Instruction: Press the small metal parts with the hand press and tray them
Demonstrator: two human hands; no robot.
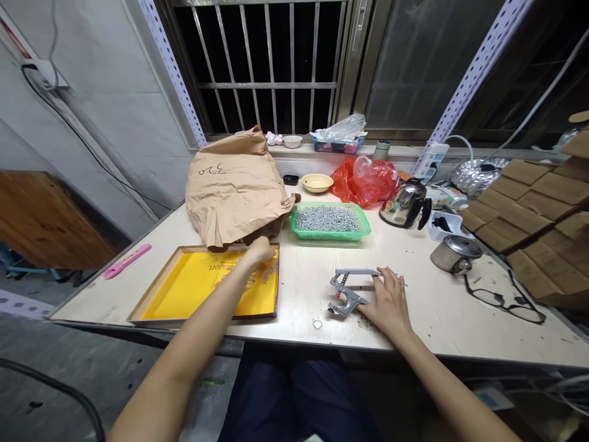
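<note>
My left hand (259,250) reaches to the far edge of a shallow yellow-lined tray (184,288), right under the mouth of a big brown paper bag (234,184). Its fingers are curled, and what they hold is hidden. My right hand (389,301) rests on a small grey metal hand press (347,291) in the middle of the white table (299,270), fingers wrapped over its handle. Behind the press stands a green basket (330,222) full of small silvery metal parts. A tiny clear piece (317,323) lies near the table's front edge.
A steel kettle (405,204), a metal cup (453,253), glasses (504,299) and stacked cardboard (543,215) crowd the right side. A red plastic bag (363,181) and a yellow bowl (316,182) sit at the back. A pink tool (126,261) lies far left.
</note>
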